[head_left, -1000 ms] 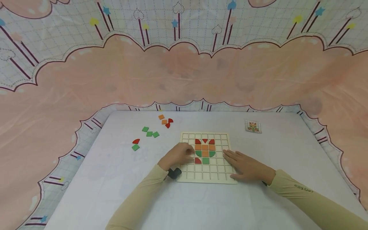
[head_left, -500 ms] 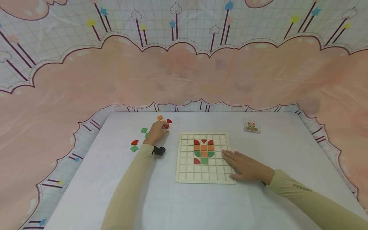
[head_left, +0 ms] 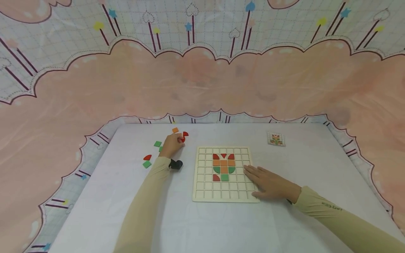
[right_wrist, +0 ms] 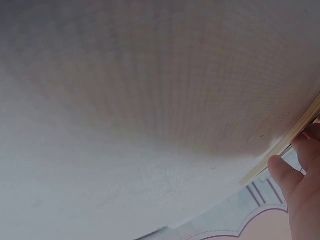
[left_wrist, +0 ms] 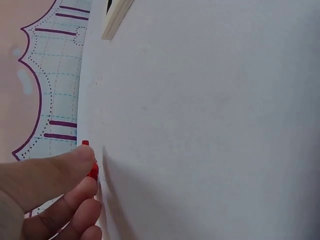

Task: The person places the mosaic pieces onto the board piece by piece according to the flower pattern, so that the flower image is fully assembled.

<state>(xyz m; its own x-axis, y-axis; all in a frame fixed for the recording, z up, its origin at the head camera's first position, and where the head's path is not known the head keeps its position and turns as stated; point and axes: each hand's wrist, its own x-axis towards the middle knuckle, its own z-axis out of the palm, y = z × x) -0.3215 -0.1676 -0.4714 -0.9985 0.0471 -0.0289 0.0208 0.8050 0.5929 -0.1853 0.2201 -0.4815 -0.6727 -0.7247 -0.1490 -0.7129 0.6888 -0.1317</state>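
My left hand (head_left: 171, 145) is at the loose tiles on the far left of the table and pinches a red quarter-circle tile (head_left: 182, 140) between thumb and fingers. In the left wrist view, the thumb hides most of that red tile (left_wrist: 93, 171). My right hand (head_left: 274, 183) rests with straight fingers on the right edge of a pale wooden grid board (head_left: 202, 187). In the middle of the board lies a tulip-like pattern of red, orange and green tiles. Its lowest row has a green square (head_left: 224, 177) beside a red quarter-circle (head_left: 216, 177).
Around the left hand lie an orange square (head_left: 175, 130), another red quarter-circle (head_left: 185, 134) and green squares (head_left: 157, 143), partly hidden. Closer to me are a red quarter-circle (head_left: 147, 157) and a green square (head_left: 147, 164). A small pattern card (head_left: 276, 139) lies at the back right.
My left hand has left the board, gone back and left to the loose tiles, and taken hold of a red quarter-circle. The right hand has stayed on the board's edge.
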